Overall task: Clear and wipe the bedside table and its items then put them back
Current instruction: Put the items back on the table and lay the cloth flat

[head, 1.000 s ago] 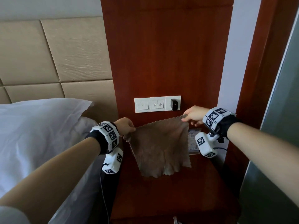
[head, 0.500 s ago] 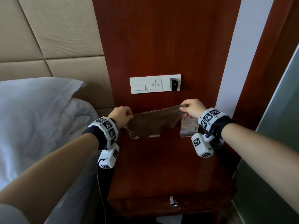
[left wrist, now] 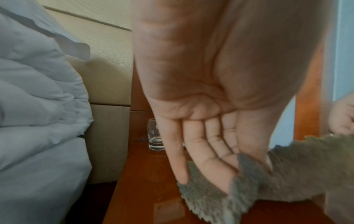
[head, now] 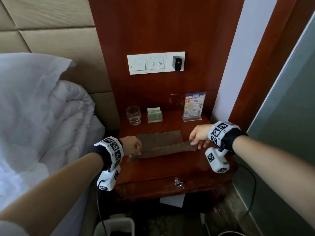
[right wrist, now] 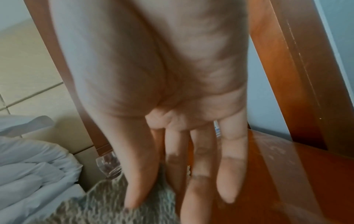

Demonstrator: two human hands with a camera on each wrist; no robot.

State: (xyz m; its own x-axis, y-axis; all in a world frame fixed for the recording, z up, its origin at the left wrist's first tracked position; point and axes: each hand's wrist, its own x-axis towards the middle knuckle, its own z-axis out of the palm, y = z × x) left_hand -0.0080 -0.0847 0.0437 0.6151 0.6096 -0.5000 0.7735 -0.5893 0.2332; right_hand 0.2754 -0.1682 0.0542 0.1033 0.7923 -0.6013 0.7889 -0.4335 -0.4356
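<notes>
Two hands: both on the cloth point(head: 160, 144), over the bedside table point(head: 170, 167).
L hand point(head: 132, 145): pinches the cloth's left corner, thumb against fingers point(left wrist: 203, 153); corner sits just above the tabletop.
R hand point(head: 199, 136): pinches the opposite corner between thumb and forefinger; other fingers point(right wrist: 229, 171) hang straight, gripping nothing.
Cloth: brown, zigzag edge, folded roughly in half. Far half lies flat on the table front-centre; near edge is raised between the two pinches.
Change vs 1 s ago: cloth hung full length in the air in front of the switch panel point(head: 156, 63); at 0.5 s it was gathered and lower; now it's down on the wood and doubled over. Hands dropped w/ it.
Meaning: folding into a pad looks nearly done, so prob. wiping comes soon. Judgement only.
Glass point(head: 133, 115): upright, behind the cloth, toward the table's back-left; apart from cloth.
Small green box point(head: 154, 115): just right of glass, back-centre.
Sign holder point(head: 193, 106): upright, back-right of the table; a 2nd clear glass seems to stand just left of it, hard to tell.
Task status: items not yet cleared off; table surface not yet wiped. Early stage.
Risk: a sweep toward the back would meet the glass first, so lift items off before wiping.
Bedding point(head: 42, 116): white, left of the table.
</notes>
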